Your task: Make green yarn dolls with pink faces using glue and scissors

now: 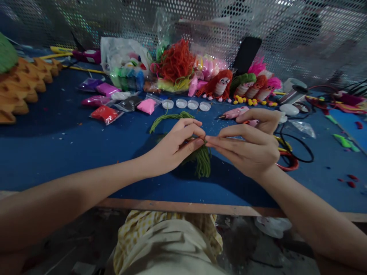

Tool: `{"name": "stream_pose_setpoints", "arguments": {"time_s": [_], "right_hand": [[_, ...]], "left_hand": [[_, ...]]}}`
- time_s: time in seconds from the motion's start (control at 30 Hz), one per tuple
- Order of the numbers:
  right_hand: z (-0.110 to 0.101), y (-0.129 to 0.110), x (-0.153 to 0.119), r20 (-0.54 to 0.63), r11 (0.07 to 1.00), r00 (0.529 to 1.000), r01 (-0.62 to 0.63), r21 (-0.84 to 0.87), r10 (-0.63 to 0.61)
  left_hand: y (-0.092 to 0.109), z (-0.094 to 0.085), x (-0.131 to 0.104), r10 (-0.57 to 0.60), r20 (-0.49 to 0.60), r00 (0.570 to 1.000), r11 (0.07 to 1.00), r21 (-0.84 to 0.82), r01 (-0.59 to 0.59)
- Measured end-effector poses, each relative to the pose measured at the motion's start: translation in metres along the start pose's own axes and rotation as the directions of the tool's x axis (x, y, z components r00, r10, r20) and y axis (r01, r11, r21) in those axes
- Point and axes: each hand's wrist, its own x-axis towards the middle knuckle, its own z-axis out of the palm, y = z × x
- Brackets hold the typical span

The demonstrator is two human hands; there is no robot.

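Over the blue tabletop, my left hand point(183, 143) pinches a bundle of green yarn point(203, 162) between thumb and fingertips. Loose strands hang below the fingers, and another tail of green yarn point(163, 119) curves out behind the hand onto the table. My right hand point(246, 141) meets the left at the fingertips, its thumb and fingers pressed together on the yarn's edge. Exactly which strand it grips is hidden. Just behind the right hand lies a pair of pink-handled scissors or pliers point(233, 113), partly covered by it.
Small yarn-haired dolls point(220, 86) stand at the back beside a dark phone point(247, 53) and a heap of red yarn point(177, 61). Clear round lids point(181, 103) and bagged coloured clay point(105, 114) lie before them. An orange egg tray point(24, 86) is left; a black cable point(304, 158) loops right.
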Motion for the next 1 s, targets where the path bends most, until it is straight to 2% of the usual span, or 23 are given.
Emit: {"name": "stream_pose_setpoints", "arguments": {"time_s": [0.23, 0.43, 0.53, 0.63, 0.77, 0.87, 1.0], "right_hand": [[0.004, 0.001, 0.002, -0.032, 0.995, 0.995, 0.097, 0.024, -0.096], [0.001, 0.0, 0.007, -0.041, 0.999, 0.999, 0.037, 0.027, -0.036], [-0.007, 0.008, 0.011, -0.061, 0.998, 0.998, 0.012, 0.059, -0.008], [-0.013, 0.019, 0.014, -0.001, 0.993, 0.999, 0.051, 0.109, -0.051], [-0.018, 0.03, 0.015, 0.163, 0.986, 0.984, 0.051, 0.159, -0.077], [-0.02, 0.034, 0.014, 0.222, 0.98, 0.969, 0.063, 0.189, -0.105], [-0.024, 0.037, 0.015, 0.243, 0.98, 0.965, 0.053, 0.19, -0.099]], "left_hand": [[0.002, 0.001, 0.0, -0.011, -0.002, 1.0, 1.0, -0.021, 0.011], [-0.003, 0.002, -0.002, -0.019, -0.014, 1.0, 0.995, -0.093, 0.017], [-0.011, -0.001, -0.003, -0.028, -0.105, 0.994, 0.997, -0.073, 0.02], [-0.017, -0.005, -0.002, 0.015, -0.241, 0.97, 1.0, 0.017, -0.011], [-0.015, -0.009, 0.001, 0.069, -0.37, 0.927, 0.99, 0.139, -0.019], [-0.012, -0.01, 0.003, 0.082, -0.423, 0.903, 0.984, 0.18, -0.005], [-0.018, -0.013, 0.006, 0.068, -0.434, 0.898, 0.987, 0.158, 0.002]]}}
